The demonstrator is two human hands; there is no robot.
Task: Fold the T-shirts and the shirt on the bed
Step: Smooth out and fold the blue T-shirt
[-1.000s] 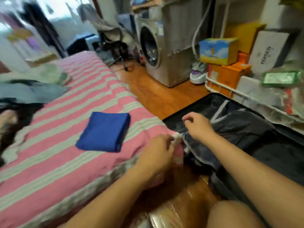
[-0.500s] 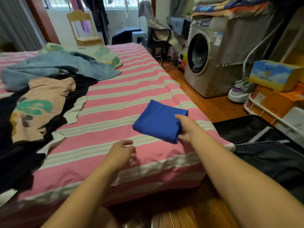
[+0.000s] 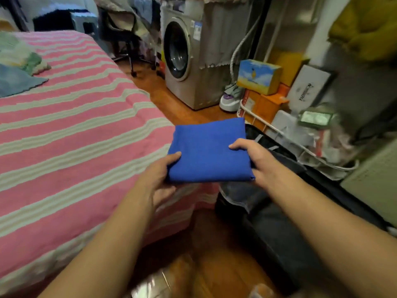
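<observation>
While both hands grip it, the folded royal-blue cotton T-shirt (image 3: 207,150) is held flat in the air, off the pink bed with pale grey-green stripes (image 3: 71,134) and partly above its right corner, with its far side over the open dark fabric suitcase (image 3: 266,214) on the floor. At the garment's near left corner, the left hand (image 3: 160,177) has its thumb pressed on top and its fingers curled beneath. On the right edge, the right hand (image 3: 255,159) has its thumb lying across the top surface, while the rest of its fingers are hidden under the cloth. At the far left of the bed lie a crumpled pale green-and-white patterned garment (image 3: 25,59) and, just in front of it, a light blue piece of clothing (image 3: 17,81). Beyond the foot of the bed stands a silver front-loading washing machine (image 3: 189,61) on the orange-brown wooden floor (image 3: 169,100), with a black wheeled office chair (image 3: 126,39) to its left. To the machine's right, a blue-and-yellow cardboard box (image 3: 257,76) sits on top of orange boxes (image 3: 268,104), beside a white wire rack (image 3: 277,134).
</observation>
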